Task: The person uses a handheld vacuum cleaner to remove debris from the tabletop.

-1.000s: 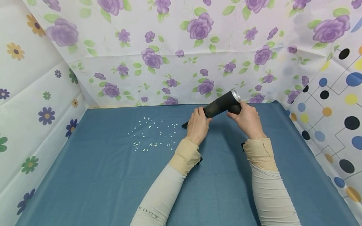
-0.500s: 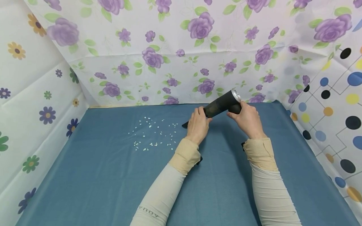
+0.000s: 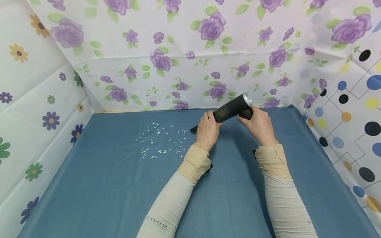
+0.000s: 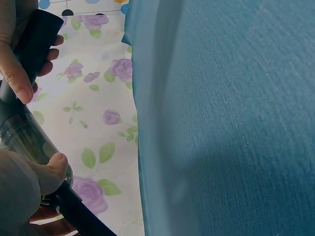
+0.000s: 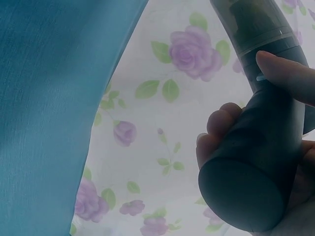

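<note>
Both hands hold a black handheld vacuum cleaner [image 3: 230, 108], tilted with its silver end raised to the right. My left hand [image 3: 207, 130] grips its front part, by the clear dust cup [image 4: 29, 135], as the left wrist view shows. From under that hand a slim dark nozzle [image 3: 194, 129] points left, close to scattered white bits [image 3: 158, 132] on the blue cloth. In the right wrist view, the fingers of my right hand [image 3: 262, 125] wrap the thick round handle [image 5: 256, 147], the thumb lying near a small light mark on the body.
A blue cloth [image 3: 104, 185] covers the table. Behind it hangs a white sheet with purple flowers [image 3: 160, 61]. Patterned sheets stand on the left [image 3: 50, 120] and the right [image 3: 372, 129].
The vacuum cleaner and both hands have shifted very slightly left, with the nozzle nearer the white bits. Both grips stay the same, and the white bits lie as before.
</note>
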`<state>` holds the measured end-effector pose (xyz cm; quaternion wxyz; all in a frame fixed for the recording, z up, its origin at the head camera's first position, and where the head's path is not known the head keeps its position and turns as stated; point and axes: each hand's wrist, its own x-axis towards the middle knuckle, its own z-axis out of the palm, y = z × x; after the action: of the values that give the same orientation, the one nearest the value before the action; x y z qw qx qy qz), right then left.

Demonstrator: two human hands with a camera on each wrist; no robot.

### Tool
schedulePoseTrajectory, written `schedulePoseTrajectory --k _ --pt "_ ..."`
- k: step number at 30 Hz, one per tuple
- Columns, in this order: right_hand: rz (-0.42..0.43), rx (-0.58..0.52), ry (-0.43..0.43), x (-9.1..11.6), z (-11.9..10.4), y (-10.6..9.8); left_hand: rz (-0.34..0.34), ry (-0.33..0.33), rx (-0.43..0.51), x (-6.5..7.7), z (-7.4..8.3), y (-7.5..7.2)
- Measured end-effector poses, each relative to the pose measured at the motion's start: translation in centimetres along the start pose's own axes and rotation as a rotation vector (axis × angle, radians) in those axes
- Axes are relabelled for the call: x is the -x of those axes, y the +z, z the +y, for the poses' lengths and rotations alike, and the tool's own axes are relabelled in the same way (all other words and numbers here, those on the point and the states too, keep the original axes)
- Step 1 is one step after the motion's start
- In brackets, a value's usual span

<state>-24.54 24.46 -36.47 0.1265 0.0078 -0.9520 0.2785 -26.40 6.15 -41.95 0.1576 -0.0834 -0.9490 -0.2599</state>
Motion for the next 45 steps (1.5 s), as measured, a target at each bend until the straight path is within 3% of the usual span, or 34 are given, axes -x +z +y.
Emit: schedulePoseTrajectory --k 45 --pt "0.044 -0.03 -0.049 -0.1 -0.4 2.0 -0.005 -0.041 0.03 -0.2 -1.3 -0.5"
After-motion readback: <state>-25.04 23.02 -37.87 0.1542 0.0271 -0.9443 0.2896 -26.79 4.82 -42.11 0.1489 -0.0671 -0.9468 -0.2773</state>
